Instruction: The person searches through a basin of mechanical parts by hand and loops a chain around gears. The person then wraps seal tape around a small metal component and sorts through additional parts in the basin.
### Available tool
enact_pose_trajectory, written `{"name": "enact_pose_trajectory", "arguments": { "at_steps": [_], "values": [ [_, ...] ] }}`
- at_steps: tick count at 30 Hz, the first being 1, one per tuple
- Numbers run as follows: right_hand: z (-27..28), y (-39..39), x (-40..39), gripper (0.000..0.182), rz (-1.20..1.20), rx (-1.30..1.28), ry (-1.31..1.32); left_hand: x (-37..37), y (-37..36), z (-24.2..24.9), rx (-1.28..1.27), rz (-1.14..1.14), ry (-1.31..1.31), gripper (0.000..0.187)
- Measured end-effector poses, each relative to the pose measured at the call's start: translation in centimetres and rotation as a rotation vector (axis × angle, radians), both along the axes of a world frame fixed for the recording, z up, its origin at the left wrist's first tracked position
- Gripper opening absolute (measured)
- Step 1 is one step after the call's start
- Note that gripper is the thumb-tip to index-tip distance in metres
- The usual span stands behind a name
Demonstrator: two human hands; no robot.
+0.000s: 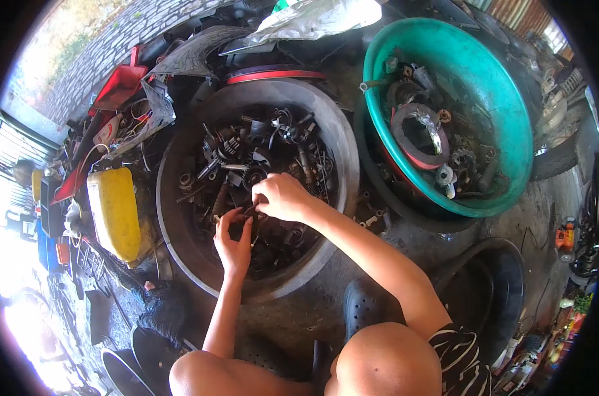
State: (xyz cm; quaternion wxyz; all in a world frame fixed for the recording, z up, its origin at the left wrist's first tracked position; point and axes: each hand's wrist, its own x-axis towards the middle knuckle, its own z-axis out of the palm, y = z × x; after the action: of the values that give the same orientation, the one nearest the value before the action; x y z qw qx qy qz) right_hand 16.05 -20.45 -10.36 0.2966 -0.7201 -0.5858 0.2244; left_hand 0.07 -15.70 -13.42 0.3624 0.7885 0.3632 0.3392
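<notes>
A wide grey tub [346, 152] holds a heap of dark, greasy metal parts [233, 148], among them gears and shafts. Over the lower middle of the heap, my left hand [233, 241] has its thumb and fingers curved around a gap, the tips close to my right hand. My right hand [280, 197] reaches in from the right with its fingers pinched together. A small dark piece shows between the two hands' fingertips, too small to name.
A green basin [510, 125] with metal parts and a round ring [408, 155] stands at the right. At the left are a yellow container [115, 211] and a red dustpan [118, 89]. A black tub [510, 270] sits lower right.
</notes>
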Motion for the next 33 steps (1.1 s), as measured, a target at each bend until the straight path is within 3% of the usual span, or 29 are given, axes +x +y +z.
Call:
{"name": "enact_pose_trajectory", "arguments": {
  "at_steps": [7, 9, 12, 13, 15, 17, 19, 21, 25, 33],
  "values": [
    [-0.2, 0.9, 0.5, 0.013, -0.234, 0.333, 0.214, -0.2, 0.1, -0.3, -0.139, 0.014, -0.041, 0.024],
    [-0.1, 0.8, 0.7, 0.016, -0.306, 0.277, 0.442, -0.4, 0.1, -0.4, -0.144, -0.024, 0.009, 0.025],
    [-0.2, 0.9, 1.1, 0.017, -0.364, 0.323, 0.514, -0.7, -0.3, -1.2, -0.048, -0.269, 0.374, 0.034],
    [0.0, 0.9, 1.2, 0.017, -0.364, 0.322, 0.514, -1.0, -0.5, -1.5, -0.049, -0.27, 0.374, 0.034],
    [0.3, 0.9, 1.4, 0.02, -0.46, 0.401, 0.608, -1.3, -1.1, -1.5, 0.096, -0.311, 0.659, 0.037],
    [-1.5, 1.5, 2.7, 0.038, -0.788, 0.495, 0.379, -1.2, -1.0, -1.5, 0.109, -0.3, 0.665, 0.04],
    [-1.4, 1.5, 3.3, 0.041, -0.833, 0.49, 0.325, -1.3, -0.8, -1.6, 0.057, -0.353, 0.65, 0.04],
    [-1.7, 1.2, 3.0, 0.039, -0.804, 0.459, 0.371, -1.3, -0.9, -1.7, 0.063, -0.373, 0.641, 0.041],
    [-1.0, 0.7, 1.8, 0.042, -0.498, 0.288, 0.25, -1.1, -1.0, -1.4, 0.018, -0.422, 0.613, 0.042],
    [-1.4, 0.9, 2.0, 0.045, -0.432, 0.195, 0.488, -1.2, -0.8, -2.2, 0.175, -0.461, 0.562, 0.031]
  ]
}}
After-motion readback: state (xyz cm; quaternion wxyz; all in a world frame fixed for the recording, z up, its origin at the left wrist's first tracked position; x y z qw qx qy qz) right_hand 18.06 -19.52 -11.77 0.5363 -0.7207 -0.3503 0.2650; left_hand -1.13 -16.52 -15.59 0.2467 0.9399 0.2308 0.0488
